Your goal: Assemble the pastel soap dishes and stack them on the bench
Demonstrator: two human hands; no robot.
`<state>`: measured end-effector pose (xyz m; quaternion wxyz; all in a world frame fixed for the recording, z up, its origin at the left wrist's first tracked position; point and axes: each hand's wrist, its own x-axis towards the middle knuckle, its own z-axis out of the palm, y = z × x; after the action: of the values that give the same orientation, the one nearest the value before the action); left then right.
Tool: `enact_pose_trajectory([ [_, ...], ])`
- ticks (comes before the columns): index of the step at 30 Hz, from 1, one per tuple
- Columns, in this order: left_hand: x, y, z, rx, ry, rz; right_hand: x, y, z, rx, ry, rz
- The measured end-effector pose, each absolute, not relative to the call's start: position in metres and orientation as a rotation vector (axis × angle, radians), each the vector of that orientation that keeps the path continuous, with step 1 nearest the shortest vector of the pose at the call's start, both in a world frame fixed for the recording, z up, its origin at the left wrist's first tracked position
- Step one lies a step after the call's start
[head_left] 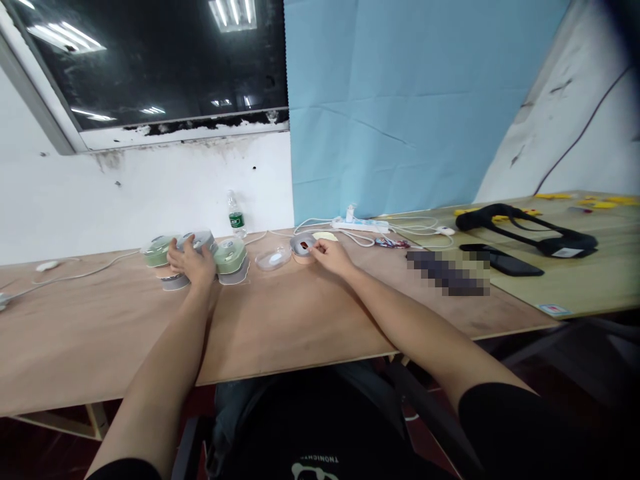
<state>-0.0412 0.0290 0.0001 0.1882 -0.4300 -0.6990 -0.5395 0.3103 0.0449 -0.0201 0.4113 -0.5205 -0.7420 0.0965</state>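
Note:
My left hand (pixel 191 263) rests with fingers spread against stacked round containers with clear tops. A green container (pixel 158 252) sits on the stack at its left, above peach and grey ones. A grey container (pixel 204 239) shows behind its fingers. To its right stands another stack, a green container (pixel 231 253) over a grey one (pixel 234 273). My right hand (pixel 327 257) is closed in a pinch at the rim of an uncovered round tub (pixel 302 248), grey inside, with a small dark reddish thing in it. What the fingertips hold is hidden. A clear lid (pixel 273 259) lies beside the tub.
A water bottle (pixel 236 217) stands by the wall. Behind the tub are a power strip (pixel 363 225), white cables and a small colourful packet (pixel 391 243). At right lie a black headset-like strap (pixel 530 230) and a dark phone-like slab (pixel 503 261).

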Motion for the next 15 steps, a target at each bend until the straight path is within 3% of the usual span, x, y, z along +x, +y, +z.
enact_pose_trajectory([
  [15,0.003,0.009,0.008,-1.67,-1.488,-1.492,0.33,0.061,-0.025,-1.596,-1.761,0.069],
])
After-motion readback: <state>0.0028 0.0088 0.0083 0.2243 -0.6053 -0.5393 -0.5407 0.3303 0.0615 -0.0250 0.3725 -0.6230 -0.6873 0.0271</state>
